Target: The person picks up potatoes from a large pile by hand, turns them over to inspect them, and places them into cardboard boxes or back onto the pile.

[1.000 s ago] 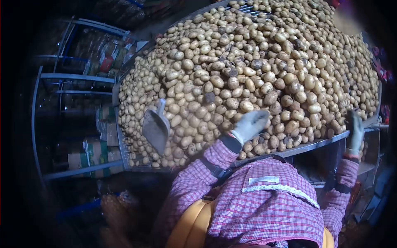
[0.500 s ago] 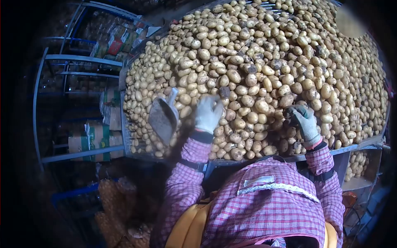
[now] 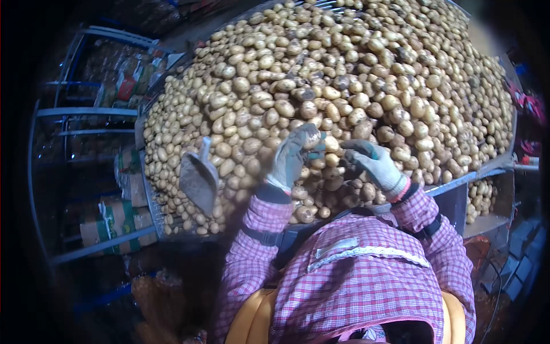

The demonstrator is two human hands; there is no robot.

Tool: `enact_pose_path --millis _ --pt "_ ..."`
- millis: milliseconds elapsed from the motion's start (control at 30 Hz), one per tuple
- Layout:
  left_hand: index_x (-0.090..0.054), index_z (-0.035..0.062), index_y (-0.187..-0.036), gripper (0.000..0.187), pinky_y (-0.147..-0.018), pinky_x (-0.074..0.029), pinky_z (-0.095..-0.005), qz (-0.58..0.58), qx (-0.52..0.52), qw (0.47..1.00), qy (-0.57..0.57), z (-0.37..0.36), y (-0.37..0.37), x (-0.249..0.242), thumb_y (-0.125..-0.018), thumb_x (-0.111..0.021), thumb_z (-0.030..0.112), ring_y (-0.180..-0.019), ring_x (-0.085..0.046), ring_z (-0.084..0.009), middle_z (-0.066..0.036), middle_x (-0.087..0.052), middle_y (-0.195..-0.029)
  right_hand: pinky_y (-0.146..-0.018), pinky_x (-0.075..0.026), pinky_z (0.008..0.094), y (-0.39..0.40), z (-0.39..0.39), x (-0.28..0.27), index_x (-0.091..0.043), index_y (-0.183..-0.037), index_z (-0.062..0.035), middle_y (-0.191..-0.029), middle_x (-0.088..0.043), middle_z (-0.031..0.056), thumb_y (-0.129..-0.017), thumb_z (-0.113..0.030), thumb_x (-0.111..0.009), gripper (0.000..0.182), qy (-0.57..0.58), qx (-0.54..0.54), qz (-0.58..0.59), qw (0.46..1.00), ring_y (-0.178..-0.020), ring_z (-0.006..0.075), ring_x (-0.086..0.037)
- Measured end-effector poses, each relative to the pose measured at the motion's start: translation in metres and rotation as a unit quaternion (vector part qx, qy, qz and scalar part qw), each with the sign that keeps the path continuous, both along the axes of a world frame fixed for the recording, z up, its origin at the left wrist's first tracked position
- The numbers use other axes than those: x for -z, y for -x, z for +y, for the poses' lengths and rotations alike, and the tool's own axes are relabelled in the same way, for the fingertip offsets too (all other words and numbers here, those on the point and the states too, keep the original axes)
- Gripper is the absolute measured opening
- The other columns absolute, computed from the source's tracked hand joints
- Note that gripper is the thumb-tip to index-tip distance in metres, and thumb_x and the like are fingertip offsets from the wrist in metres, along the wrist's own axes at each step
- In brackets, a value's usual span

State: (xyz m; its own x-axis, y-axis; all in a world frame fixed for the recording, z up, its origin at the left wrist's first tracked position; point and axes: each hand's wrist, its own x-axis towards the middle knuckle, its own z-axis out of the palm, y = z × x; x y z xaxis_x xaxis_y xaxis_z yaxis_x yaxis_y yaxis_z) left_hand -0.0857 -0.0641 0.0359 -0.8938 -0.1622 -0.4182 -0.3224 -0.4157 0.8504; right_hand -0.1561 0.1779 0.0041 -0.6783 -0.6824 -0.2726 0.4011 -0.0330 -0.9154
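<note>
Nearest the camera, at six o'clock, a person's chest in a pink checked shirt fills the lower frame, with an orange apron edge partly cut off at the bottom. Dark blur swallows the frame's corners and its left side.

Both arms reach up toward the centre. The left hand, in a pale grey glove, is raised at about eleven o'clock from the chest, fingers loosely curled with the fingertips touching the potatoes; whether it grips one is hard to make out. The right hand, in a grey glove with teal at the cuff, sits just beside it at one o'clock, fingers bent downward onto the potatoes; its grip cannot be told either, since shadow hides the palm.

At nine o'clock from the hands, a metal scoop lies on the heap, handle pointing up.

Beyond, a huge heap of potatoes fills the upper frame from ten to two o'clock, held in a metal-edged bin. Far left, blue shelving holds dim boxes, too dark to read.
</note>
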Motion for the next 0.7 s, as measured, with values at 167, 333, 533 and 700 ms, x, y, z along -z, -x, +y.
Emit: enact_pose_path --millis 167,333,533,700 --pt "-0.046 -0.0032 -0.149 0.056 -0.103 -0.049 -0.0300 0.062 0.111 0.979 0.160 0.053 -0.011 0.009 -0.107 -0.058 0.031 -0.118 -0.059 -0.0154 -0.007 -0.065 -0.128 -0.073 -0.057 0.0258 -0.006 -0.001 -0.009 -0.051 -0.146 0.0009 -0.116 -0.069 0.0065 -0.103 -0.031 -0.066 0.056 0.094 0.001 -0.097 0.991 -0.085 0.0109 -0.067" --pt "-0.036 -0.0026 -0.155 0.073 -0.074 -0.050 -0.0216 -0.003 0.206 0.969 0.136 0.058 -0.004 -0.006 -0.099 -0.071 0.029 -0.091 -0.057 -0.0063 -0.003 -0.062 -0.120 -0.089 -0.055 0.0277 -0.011 0.016 0.001 -0.055 -0.144 0.0017 -0.122 -0.068 0.0072 -0.105 -0.031 -0.062 0.051 0.061 0.020 -0.008 0.998 -0.103 0.0129 -0.065" --pt "-0.049 0.0036 -0.149 0.054 -0.074 -0.050 -0.0209 -0.016 0.222 0.973 0.067 0.067 -0.003 0.027 -0.101 -0.068 0.022 -0.089 -0.057 -0.0067 -0.002 -0.064 -0.113 -0.102 -0.048 0.0298 -0.017 0.037 0.007 -0.058 -0.140 0.0031 -0.127 -0.067 0.0068 -0.109 -0.024 -0.052 0.041 0.074 -0.001 -0.010 0.997 -0.116 0.0132 -0.059" --pt "-0.065 -0.0025 -0.128 0.042 -0.086 -0.053 -0.0262 0.121 0.170 0.965 0.161 0.088 0.014 0.023 -0.107 -0.057 0.033 -0.101 -0.062 -0.0123 -0.004 -0.068 -0.113 -0.095 -0.050 0.0291 -0.020 0.038 -0.030 -0.053 -0.144 0.0000 -0.121 -0.067 0.0074 -0.102 -0.027 -0.066 0.051 0.023 -0.002 0.011 1.000 -0.108 0.0124 -0.060"
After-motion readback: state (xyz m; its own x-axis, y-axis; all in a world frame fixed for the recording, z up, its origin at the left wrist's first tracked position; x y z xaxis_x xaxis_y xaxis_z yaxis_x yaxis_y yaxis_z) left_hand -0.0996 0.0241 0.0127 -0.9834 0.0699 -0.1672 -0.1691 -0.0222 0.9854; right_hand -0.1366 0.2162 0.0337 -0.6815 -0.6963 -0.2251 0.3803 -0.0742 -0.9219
